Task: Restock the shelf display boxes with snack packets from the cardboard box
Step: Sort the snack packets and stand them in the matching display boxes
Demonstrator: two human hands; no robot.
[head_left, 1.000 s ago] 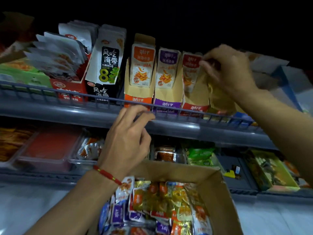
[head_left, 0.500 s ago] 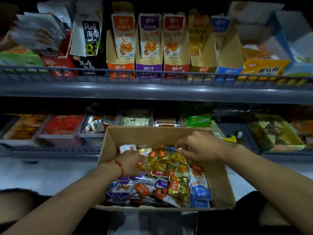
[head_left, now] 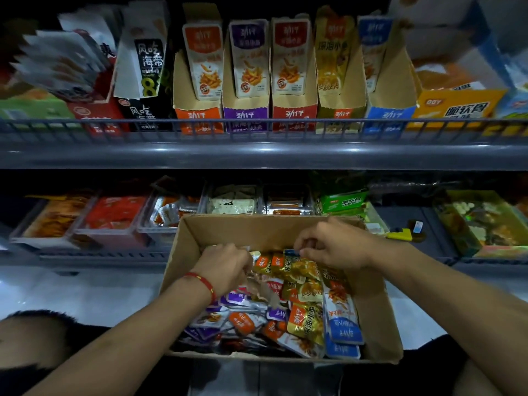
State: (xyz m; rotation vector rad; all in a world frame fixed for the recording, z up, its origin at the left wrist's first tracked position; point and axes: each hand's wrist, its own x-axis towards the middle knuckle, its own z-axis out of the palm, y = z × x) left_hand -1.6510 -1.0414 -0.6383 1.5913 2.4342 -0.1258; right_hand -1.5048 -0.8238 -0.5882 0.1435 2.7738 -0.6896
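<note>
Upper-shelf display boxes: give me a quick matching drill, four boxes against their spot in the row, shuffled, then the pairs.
Boxes:
1. orange display box
2. purple display box
3. red display box
4. blue display box

Positions:
A. rightmost of the four
B. directly left of the red one
C. leftmost of the four
D. directly right of the purple one

Pairs: 1-C, 2-B, 3-D, 4-A
</note>
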